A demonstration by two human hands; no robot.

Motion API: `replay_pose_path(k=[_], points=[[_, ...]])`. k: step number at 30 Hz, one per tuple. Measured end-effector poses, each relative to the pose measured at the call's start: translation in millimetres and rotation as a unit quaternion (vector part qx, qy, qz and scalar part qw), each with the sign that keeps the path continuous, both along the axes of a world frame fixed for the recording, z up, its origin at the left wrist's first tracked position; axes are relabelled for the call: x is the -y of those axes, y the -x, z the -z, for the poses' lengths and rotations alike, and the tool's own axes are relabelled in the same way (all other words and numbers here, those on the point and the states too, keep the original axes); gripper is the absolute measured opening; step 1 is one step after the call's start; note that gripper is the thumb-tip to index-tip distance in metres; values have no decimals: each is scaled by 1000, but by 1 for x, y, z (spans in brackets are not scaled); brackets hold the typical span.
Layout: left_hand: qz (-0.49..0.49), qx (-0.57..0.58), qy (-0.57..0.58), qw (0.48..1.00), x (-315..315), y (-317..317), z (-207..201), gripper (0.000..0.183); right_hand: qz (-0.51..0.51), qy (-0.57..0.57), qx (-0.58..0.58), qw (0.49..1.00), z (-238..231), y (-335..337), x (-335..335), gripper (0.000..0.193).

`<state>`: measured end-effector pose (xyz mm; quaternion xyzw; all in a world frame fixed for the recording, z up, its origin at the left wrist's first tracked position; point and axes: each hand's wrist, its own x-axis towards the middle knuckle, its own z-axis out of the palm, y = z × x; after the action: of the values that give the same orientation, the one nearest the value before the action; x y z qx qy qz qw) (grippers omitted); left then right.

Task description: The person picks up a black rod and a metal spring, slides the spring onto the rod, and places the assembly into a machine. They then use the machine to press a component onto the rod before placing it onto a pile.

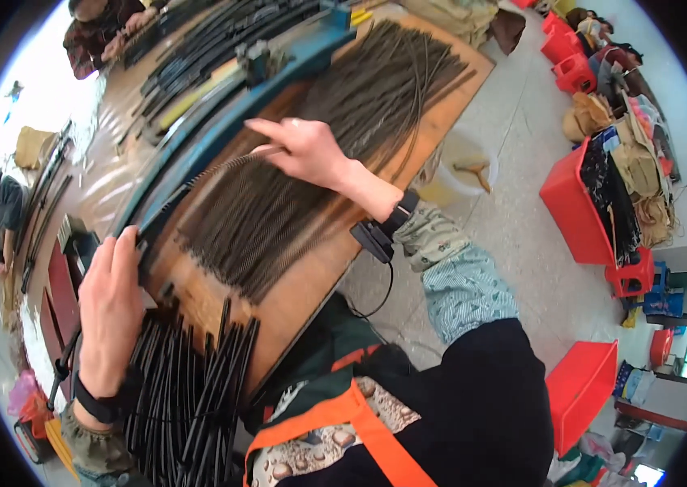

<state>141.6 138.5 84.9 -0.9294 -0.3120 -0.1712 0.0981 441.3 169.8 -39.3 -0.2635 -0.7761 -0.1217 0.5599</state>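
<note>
In the head view, a dark ribbed coil is arching between the two hands, alongside a blue metal rail. The right hand is curling round the coil's upper end, seemingly pinching it with the thumb, while the index finger is sticking out clear of it. The left hand is holding its fingers straight and close together, fingertips lying by the lower end — whether they are gripping it or only pressing, I cannot tell.

The coil is bowing smoothly, so it is probably behaving as a light, springy piece: easy to bend, hardly fragile, apt to whip if one end slips. Its ridges are likely giving the fingers some bite — though an oily surface cannot be ruled out. Holding near both ends seems wisest, since a single grip would be leaving the other end swinging.

Many similar strands are lying heaped on the wooden table, and black rods are bunching beside the left forearm.
</note>
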Motion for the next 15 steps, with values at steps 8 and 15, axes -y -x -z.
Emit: replay_pose_path(k=[8,15], points=[[-13,-69,31,997,-28,-14,-4,43,95,165,68,979,1,-66,-24,39],[22,-61,60,996,-44,-32,25,34,31,168,137,976,-7,-25,-28,35]])
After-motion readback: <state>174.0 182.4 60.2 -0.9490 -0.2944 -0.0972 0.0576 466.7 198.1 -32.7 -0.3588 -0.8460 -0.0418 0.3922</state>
